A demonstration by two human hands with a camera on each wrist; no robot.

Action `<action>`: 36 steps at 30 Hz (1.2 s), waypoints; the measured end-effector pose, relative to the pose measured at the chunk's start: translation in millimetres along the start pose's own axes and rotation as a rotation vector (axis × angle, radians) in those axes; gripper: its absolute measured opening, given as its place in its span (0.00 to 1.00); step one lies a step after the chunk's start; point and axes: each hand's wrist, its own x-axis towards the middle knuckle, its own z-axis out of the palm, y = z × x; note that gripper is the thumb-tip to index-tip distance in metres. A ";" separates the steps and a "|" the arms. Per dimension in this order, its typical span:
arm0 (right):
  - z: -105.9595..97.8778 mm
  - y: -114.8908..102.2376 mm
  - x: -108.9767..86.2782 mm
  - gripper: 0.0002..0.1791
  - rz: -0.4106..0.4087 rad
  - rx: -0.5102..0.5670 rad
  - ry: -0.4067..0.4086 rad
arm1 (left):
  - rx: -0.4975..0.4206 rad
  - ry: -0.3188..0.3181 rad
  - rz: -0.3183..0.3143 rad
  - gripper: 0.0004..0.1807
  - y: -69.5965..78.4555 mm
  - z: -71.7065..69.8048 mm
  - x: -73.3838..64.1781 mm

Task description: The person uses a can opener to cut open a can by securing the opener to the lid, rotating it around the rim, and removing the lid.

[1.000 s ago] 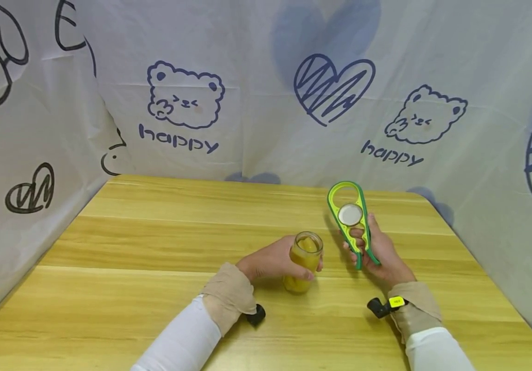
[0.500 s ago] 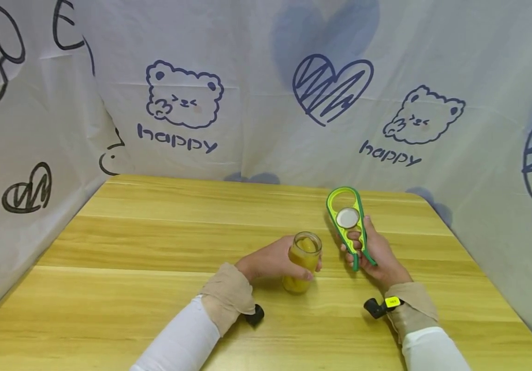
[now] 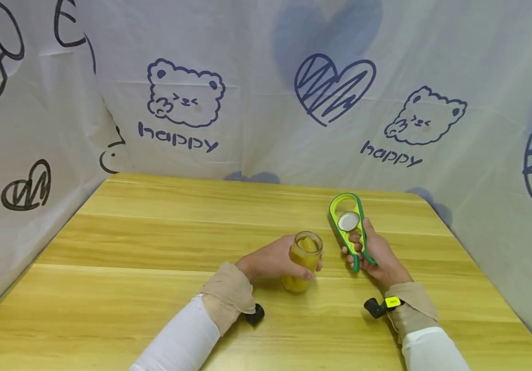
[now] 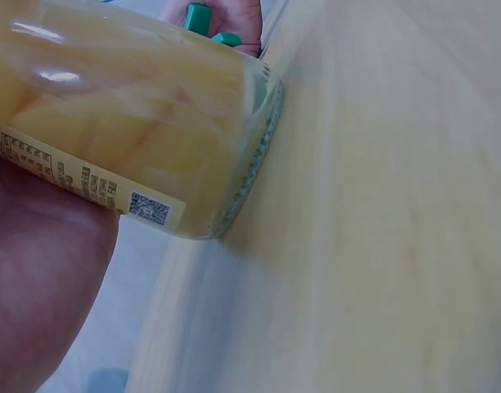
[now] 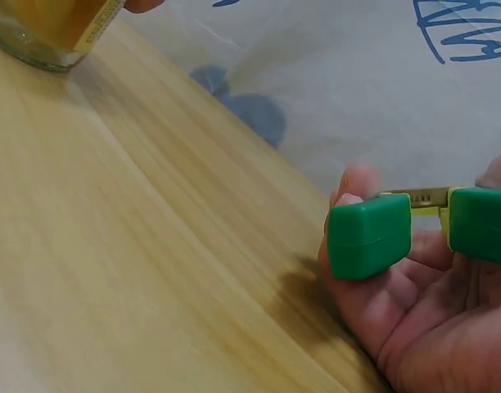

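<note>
My left hand [image 3: 275, 260] grips a lidless glass jar [image 3: 304, 260] of yellow fruit, which stands upright on the table. A printed label with a square code shows on the jar [image 4: 128, 115] in the left wrist view. To its right, my right hand [image 3: 377, 252] holds a green and yellow jar opener [image 3: 360, 242] by its handles, its looped end pointing away from me. A round metal lid [image 3: 348, 221], pale side up, sits between the opener's arms. In the right wrist view the two green handle ends [image 5: 369, 237] stand apart within the right hand [image 5: 431, 319].
The wooden table [image 3: 154, 232] reaches back to a white cloth [image 3: 256, 129] with drawn bears and hearts. Cloth also hangs at both sides. Each wrist carries a small black camera [image 3: 377, 307] over a beige wrap.
My right hand has drawn the jar opener and lid slightly toward me and lower, tilting the looped end down a little. The left hand and jar stay in place.
</note>
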 end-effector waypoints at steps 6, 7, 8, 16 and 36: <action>-1.5 0.9 -0.6 0.38 0.024 -0.016 0.016 | -0.015 0.009 -0.017 0.18 1.7 1.5 -0.2; -1.6 0.8 -0.7 0.38 0.027 -0.021 0.016 | -0.021 0.009 -0.020 0.18 1.6 1.6 -0.3; -1.9 0.8 -0.6 0.39 0.029 -0.030 0.015 | -0.021 0.009 -0.020 0.18 1.6 1.6 -0.3; -3.9 -1.2 -3.1 0.38 0.053 -0.059 0.001 | -0.034 0.001 -0.015 0.21 0.9 0.5 -0.8; -6.1 -2.3 -4.4 0.34 0.108 -0.061 -0.136 | -0.016 -0.002 -0.016 0.23 -1.0 -0.2 0.0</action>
